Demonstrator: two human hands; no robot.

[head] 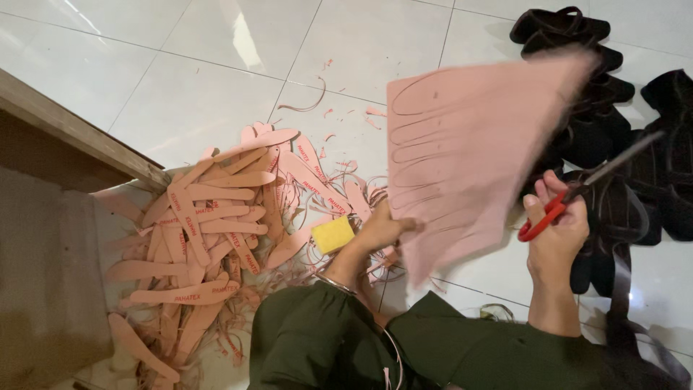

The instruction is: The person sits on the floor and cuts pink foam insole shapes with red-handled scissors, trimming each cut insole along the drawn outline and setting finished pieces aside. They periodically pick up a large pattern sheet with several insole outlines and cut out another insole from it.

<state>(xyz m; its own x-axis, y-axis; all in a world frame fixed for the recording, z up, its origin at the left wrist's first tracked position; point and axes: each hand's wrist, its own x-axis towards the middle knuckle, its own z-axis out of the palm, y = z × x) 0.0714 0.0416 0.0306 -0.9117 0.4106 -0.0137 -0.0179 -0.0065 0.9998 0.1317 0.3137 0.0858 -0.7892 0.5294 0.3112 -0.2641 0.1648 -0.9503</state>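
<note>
Pink sheet [469,152] up in the air, centre of the view, blurred, with long insole outlines drawn across it. The left hand [382,230] has its grip closed on the sheet's lower left edge, holding it above the white tiled floor [216,65]. Over on the right, the right hand [556,231] is closed through the handles of the red-handled scissors [577,191], dark blades angled up and to the right, just beside the sheet's right edge. Whether the blades touch the sheet, I cannot tell. Just left of the left hand, a yellow sponge [333,234] lies on the floor. Beyond it, a heap of cut pink insole shapes [209,224] and thin curled trimmings. Top right, a pile of black sandal straps [621,144]. Far left, a wooden edge [72,130].
</note>
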